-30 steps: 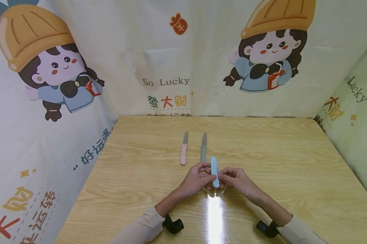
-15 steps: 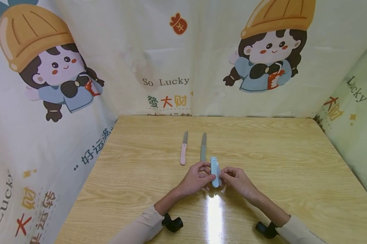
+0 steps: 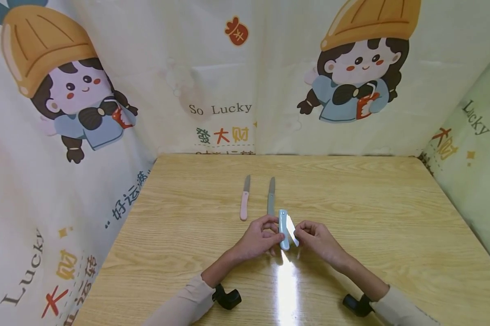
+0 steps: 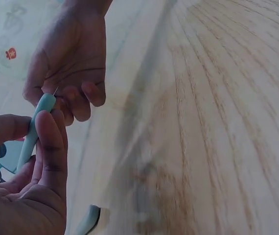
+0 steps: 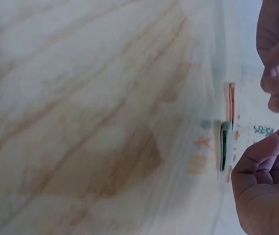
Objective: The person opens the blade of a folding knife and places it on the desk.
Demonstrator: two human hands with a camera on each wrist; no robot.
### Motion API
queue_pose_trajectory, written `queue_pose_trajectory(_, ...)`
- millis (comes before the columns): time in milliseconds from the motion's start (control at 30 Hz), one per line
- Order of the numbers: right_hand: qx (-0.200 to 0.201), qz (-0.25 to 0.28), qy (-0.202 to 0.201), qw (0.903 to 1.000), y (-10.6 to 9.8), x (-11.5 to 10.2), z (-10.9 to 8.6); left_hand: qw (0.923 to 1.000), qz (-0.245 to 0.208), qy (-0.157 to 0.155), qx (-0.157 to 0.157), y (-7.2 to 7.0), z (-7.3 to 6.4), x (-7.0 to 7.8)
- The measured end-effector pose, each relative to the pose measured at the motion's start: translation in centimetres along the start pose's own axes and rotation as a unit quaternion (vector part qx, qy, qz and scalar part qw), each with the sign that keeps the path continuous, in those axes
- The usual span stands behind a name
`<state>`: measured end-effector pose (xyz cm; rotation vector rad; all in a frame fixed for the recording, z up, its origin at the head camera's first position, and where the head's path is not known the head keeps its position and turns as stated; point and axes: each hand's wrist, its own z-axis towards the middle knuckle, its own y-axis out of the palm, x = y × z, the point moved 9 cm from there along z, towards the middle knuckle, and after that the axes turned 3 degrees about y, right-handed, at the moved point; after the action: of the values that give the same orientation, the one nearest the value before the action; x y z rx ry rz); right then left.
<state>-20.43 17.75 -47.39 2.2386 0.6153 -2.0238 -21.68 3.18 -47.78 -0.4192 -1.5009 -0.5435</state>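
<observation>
A light blue folding knife (image 3: 284, 230) is held above the table, its shiny blade (image 3: 291, 230) swung partway out of the handle. My left hand (image 3: 258, 237) grips the handle between thumb and fingers; in the left wrist view the handle (image 4: 31, 139) stands tilted in that grasp. From the other side my right hand (image 3: 321, 241) pinches the blade near its tip with thumb and forefinger. At the right wrist view's edge, my right hand (image 5: 264, 188) faces the left hand (image 5: 276, 58), and most of the knife is cut off there.
On the wooden table (image 3: 371, 203), a pink-handled knife (image 3: 243, 206) lies unfolded, blade pointing away. Beside it lies a grey-green knife (image 3: 271, 203), also unfolded, its handle end close to my left fingers. A printed curtain (image 3: 277, 81) hangs behind and along both sides.
The blade has swung out from the light blue handle toward the right, pulled by my right fingers. My left hand and the handle have shifted slightly left.
</observation>
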Motion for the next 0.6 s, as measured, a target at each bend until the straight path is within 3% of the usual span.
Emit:
queue_pose_trajectory(233,0.028,-0.001,0.011,0.9996,-0.9,0.5,0.0,0.9997,-0.004,-0.022,0.011,-0.5,-0.4,-0.7)
queue_pose_trajectory(467,0.113,0.054,0.044,0.9912,-1.1,1.4,-0.5,0.9978,-0.022,-0.026,0.057,-1.3,-0.3,-0.7)
queue_pose_trajectory(600,0.101,0.084,0.054,0.9899,-0.4,1.9,-0.8,0.9965,-0.016,-0.021,0.079,-1.8,-0.1,-0.9)
